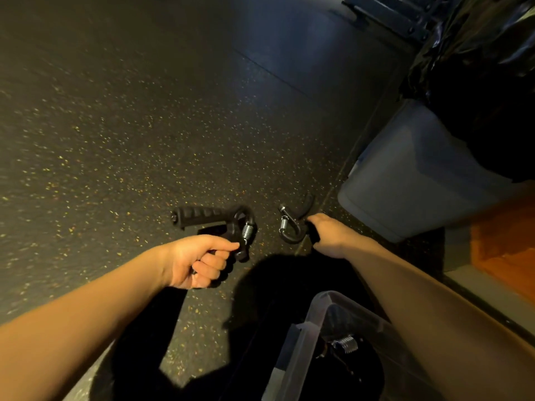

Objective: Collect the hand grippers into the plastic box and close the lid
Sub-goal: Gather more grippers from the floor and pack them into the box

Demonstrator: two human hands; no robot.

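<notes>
One hand gripper (pixel 220 219) is held by a handle in the curled fingers (pixel 212 267) of the left hand (pixel 197 256). A second gripper (pixel 289 227) is clasped likewise by the right hand (pixel 330 233) over the floor (pixel 115 140). Both are probably meant for one trip to the open plastic box (pixel 318 302), where a third gripper (pixel 344 344) is already stowed.

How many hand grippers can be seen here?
3: first gripper in the left hand, second gripper in the right hand, third gripper inside the plastic box; more may hide there.

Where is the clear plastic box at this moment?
Head view, bottom edge, right of centre: the plastic box sits on the floor, beneath the right forearm.
</notes>
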